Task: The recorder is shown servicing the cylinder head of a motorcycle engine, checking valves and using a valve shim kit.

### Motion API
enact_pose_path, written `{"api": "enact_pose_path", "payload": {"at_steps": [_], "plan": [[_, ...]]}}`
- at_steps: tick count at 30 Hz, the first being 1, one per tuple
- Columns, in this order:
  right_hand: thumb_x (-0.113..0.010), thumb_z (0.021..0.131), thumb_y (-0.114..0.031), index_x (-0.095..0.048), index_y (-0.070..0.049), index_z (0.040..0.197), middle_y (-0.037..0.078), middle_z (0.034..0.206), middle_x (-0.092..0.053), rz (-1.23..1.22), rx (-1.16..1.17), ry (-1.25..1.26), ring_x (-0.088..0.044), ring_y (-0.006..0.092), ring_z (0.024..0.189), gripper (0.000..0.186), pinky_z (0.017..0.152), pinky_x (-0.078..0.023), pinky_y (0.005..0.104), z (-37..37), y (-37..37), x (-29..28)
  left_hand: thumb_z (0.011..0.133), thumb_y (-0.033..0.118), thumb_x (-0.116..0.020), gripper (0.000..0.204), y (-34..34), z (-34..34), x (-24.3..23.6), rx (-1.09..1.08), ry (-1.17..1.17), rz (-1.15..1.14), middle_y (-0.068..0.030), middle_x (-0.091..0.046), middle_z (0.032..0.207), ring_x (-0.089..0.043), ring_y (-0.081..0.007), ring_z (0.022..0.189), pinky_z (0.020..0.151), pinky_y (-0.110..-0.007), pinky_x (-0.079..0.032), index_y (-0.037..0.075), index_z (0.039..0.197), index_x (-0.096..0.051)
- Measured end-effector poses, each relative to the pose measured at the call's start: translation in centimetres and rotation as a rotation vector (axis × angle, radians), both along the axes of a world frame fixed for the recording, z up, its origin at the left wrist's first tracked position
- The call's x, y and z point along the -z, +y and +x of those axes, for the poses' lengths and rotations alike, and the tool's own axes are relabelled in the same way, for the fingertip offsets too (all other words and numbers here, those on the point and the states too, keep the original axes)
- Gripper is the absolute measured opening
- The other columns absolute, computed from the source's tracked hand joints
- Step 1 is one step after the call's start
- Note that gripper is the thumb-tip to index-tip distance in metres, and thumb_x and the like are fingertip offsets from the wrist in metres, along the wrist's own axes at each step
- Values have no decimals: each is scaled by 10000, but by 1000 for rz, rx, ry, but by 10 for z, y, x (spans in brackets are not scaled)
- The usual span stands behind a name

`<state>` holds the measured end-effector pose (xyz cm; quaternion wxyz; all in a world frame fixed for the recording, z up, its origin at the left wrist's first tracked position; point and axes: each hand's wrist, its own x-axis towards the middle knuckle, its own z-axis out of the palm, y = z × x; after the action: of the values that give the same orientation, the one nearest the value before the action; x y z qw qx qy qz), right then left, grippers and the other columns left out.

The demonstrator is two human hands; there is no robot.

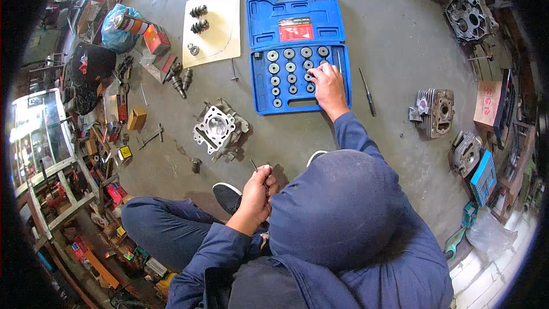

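My left hand (257,197) is closed around a thin dark rod (253,166) near my knee. My right hand (328,88) reaches into the lower half of an open blue plastic case (270,104), fingers curled over the right-hand rows of round metal discs (290,66); what its fingertips grip is hidden. A long thin tool (368,94) lies just right of the case. An aluminium cylinder head (211,129) sits on the floor left of centre. A cream sheet (211,46) left of the case carries two dark spring assemblies (198,11) and small rings.
Engine castings (434,111), a wooden box (486,103) and a light-blue box (483,177) stand at the right. Crowded tools, boxes and parts (137,119) line the left, with a pale metal frame (68,214). My crossed legs (160,223) are below.
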<state>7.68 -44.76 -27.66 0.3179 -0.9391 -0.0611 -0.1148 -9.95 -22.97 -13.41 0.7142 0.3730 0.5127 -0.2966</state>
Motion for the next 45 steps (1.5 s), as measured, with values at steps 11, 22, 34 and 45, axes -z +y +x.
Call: {"api": "enact_pose_path", "payload": {"at_steps": [11, 22, 34, 45], "plan": [[-644, 787, -67, -647, -82, 863, 59, 860, -569, -9, -41, 18, -538, 274, 857, 77, 764, -430, 387, 4, -3, -1, 957, 275, -506, 104, 3, -3, 6, -21, 18, -35, 57, -421, 666, -317, -58, 495, 408, -210, -230, 175, 934, -494], [-639, 736, 15, -483, -42, 1037, 102, 890, -610, 234, 69, 145, -568, 320, 881, 343, 798, -441, 438, -6, 8, -3, 961, 288, -491, 101, 4, -2, 3, 4, -19, -63, 64, -395, 670, -324, -54, 514, 426, -218, -238, 193, 926, -483], [-675, 739, -17, -598, -55, 1036, 90, 877, -568, -22, -68, -28, -548, 305, 892, 309, 793, -437, 417, -3, 9, -6, 956, 265, -497, 87, 3, -4, 6, -43, -46, -126, 60, -395, 670, -305, -60, 483, 416, -221, -227, 191, 917, -472], [-611, 898, -77, -594, -12, 1120, 85, 1054, -658, 1327, -62, 959, -627, 121, 819, 232, 661, -507, 234, -101, 40, -49, 987, 461, -409, 356, 5, 16, -29, 8, -307, -48, 46, -267, 562, -240, -82, 451, 416, -248, -200, 135, 850, -453]]}}
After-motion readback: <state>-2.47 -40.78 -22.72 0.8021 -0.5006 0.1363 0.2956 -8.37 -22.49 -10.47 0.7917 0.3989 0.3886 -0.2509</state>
